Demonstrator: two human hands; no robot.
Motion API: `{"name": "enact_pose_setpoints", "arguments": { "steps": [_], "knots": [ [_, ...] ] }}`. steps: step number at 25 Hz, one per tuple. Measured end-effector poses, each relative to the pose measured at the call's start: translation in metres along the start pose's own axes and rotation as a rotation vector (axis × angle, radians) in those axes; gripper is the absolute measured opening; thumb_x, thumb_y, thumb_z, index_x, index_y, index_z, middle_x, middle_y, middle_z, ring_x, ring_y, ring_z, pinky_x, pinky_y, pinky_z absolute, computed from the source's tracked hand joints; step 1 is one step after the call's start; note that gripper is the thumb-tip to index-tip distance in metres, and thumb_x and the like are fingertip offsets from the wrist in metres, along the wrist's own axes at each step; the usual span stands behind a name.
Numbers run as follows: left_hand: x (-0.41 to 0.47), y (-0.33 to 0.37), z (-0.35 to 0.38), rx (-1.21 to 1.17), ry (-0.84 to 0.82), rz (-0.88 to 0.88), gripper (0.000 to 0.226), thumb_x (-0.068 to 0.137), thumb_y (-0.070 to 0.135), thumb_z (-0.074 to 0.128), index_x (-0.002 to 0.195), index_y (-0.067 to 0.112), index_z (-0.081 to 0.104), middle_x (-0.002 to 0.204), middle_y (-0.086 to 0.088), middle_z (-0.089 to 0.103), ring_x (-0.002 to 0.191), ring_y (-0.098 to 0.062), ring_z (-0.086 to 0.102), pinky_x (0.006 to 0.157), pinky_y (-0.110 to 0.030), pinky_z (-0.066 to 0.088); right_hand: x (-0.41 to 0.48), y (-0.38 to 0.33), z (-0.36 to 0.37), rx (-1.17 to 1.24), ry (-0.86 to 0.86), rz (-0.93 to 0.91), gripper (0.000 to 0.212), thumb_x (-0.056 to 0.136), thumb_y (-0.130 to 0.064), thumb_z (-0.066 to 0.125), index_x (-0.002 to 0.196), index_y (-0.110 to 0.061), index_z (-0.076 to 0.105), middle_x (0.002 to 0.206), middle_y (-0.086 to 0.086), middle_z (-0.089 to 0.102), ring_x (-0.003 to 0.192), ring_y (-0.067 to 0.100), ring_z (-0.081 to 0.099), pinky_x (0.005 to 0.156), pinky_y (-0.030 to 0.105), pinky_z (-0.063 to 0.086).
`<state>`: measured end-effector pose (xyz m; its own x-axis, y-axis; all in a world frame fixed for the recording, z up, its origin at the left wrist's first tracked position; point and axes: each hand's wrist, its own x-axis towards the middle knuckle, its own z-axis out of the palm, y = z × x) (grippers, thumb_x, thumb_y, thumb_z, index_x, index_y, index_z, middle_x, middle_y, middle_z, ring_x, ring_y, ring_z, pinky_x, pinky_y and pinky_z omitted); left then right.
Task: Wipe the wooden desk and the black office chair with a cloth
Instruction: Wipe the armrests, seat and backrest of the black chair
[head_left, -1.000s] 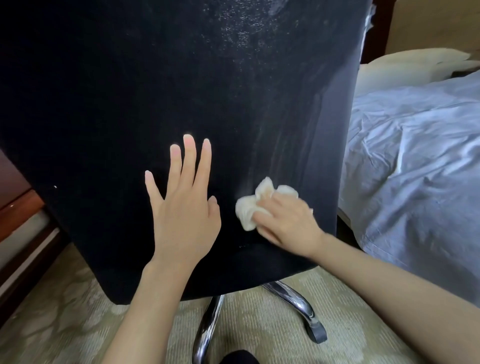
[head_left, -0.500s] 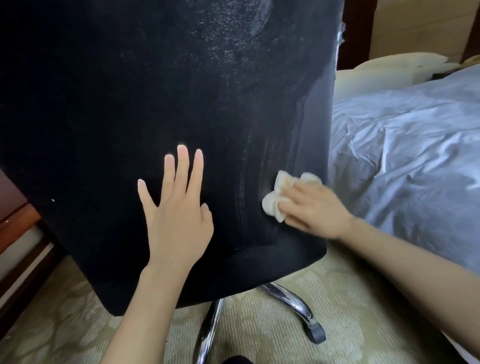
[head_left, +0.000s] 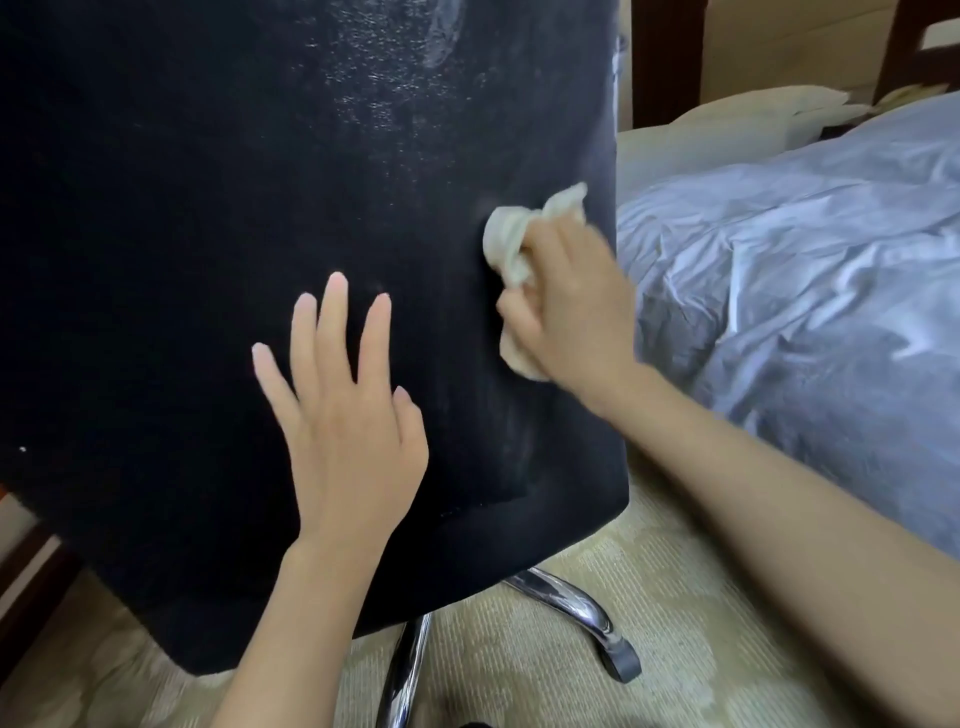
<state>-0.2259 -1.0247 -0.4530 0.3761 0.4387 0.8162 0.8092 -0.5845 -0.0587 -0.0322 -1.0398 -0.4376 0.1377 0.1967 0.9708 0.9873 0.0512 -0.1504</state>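
Observation:
The black office chair's backrest (head_left: 208, 234) fills most of the view, its back face toward me, with pale dusty streaks near its top and right side. My left hand (head_left: 348, 415) lies flat on the backrest with fingers straight and spread. My right hand (head_left: 571, 306) grips a crumpled cream cloth (head_left: 511, 239) and presses it against the backrest close to its right edge. The chair's chrome legs (head_left: 571, 603) show below the backrest. A sliver of the wooden desk (head_left: 21, 571) appears at the lower left edge.
A bed with a rumpled pale blue duvet (head_left: 810, 291) and white pillows (head_left: 753, 114) stands close on the right of the chair. Beige patterned carpet (head_left: 597, 675) covers the floor. Dark wooden furniture posts (head_left: 665, 57) rise behind the bed.
My right hand has moved the cloth up and to the right along the backrest's right side. My left hand has stayed flat in about the same spot.

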Motion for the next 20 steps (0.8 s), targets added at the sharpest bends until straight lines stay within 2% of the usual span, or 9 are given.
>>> {"name": "enact_pose_setpoints", "arguments": {
  "steps": [3,6,9,12,15,18,20],
  "knots": [
    [0.008,0.010,0.007,0.008,-0.032,0.158,0.074,0.082,0.004,0.054,0.150,0.010,0.024,0.159,-0.014,0.010,0.146,-0.033,0.008,0.114,-0.056,0.013,-0.060,0.001,0.008,-0.020,-0.118,-0.174,0.024,0.069,-0.027,0.057,0.081,-0.015,0.039,0.082,0.009,0.055,0.076,0.022,0.040,0.056,0.031,0.029],
    [0.007,0.013,0.014,0.079,-0.105,0.210,0.082,0.079,0.005,0.058,0.151,0.011,0.019,0.159,-0.013,0.009,0.147,-0.029,0.008,0.113,-0.057,0.014,-0.128,0.014,0.010,-0.016,-0.357,-0.302,0.019,0.068,-0.027,0.057,0.077,-0.015,0.045,0.076,0.003,0.052,0.073,0.019,0.043,0.050,0.034,0.038],
    [0.007,0.011,0.015,0.150,-0.126,0.214,0.081,0.081,0.007,0.057,0.152,0.013,0.018,0.160,-0.007,0.013,0.147,-0.024,0.012,0.110,-0.064,0.009,-0.179,0.033,0.008,-0.023,-0.614,-0.276,0.020,0.065,-0.027,0.054,0.080,-0.019,0.042,0.073,-0.002,0.051,0.066,0.019,0.051,0.047,0.033,0.039],
    [0.011,0.010,0.013,0.108,-0.128,0.231,0.083,0.081,0.006,0.056,0.152,0.014,0.016,0.159,-0.002,0.016,0.146,-0.018,0.014,0.111,-0.063,0.009,-0.193,0.045,0.001,-0.008,-0.732,-0.251,0.021,0.065,-0.028,0.050,0.082,-0.022,0.039,0.074,-0.004,0.051,0.066,0.018,0.053,0.046,0.032,0.043],
    [0.013,0.008,0.013,0.092,-0.134,0.243,0.084,0.080,0.003,0.057,0.152,0.013,0.016,0.159,0.001,0.017,0.146,-0.015,0.015,0.112,-0.060,0.010,-0.168,0.054,-0.006,0.010,-0.686,-0.110,0.017,0.067,-0.031,0.045,0.077,-0.022,0.035,0.071,-0.005,0.048,0.064,0.019,0.052,0.046,0.028,0.040],
    [0.013,0.008,0.015,0.099,-0.143,0.248,0.084,0.080,0.003,0.057,0.152,0.013,0.017,0.160,0.002,0.015,0.146,-0.014,0.013,0.113,-0.057,0.010,-0.113,0.058,-0.010,0.092,-0.504,0.233,0.019,0.073,-0.028,0.047,0.076,-0.023,0.029,0.074,-0.007,0.038,0.067,0.018,0.041,0.054,0.030,0.032],
    [0.013,0.008,0.016,0.100,-0.142,0.244,0.084,0.079,0.002,0.057,0.152,0.013,0.017,0.160,0.002,0.015,0.146,-0.013,0.013,0.114,-0.056,0.010,-0.068,0.060,-0.010,0.194,-0.323,0.336,0.018,0.077,-0.019,0.052,0.077,-0.017,0.034,0.077,-0.005,0.039,0.070,0.013,0.037,0.060,0.031,0.030]
  ]
}}
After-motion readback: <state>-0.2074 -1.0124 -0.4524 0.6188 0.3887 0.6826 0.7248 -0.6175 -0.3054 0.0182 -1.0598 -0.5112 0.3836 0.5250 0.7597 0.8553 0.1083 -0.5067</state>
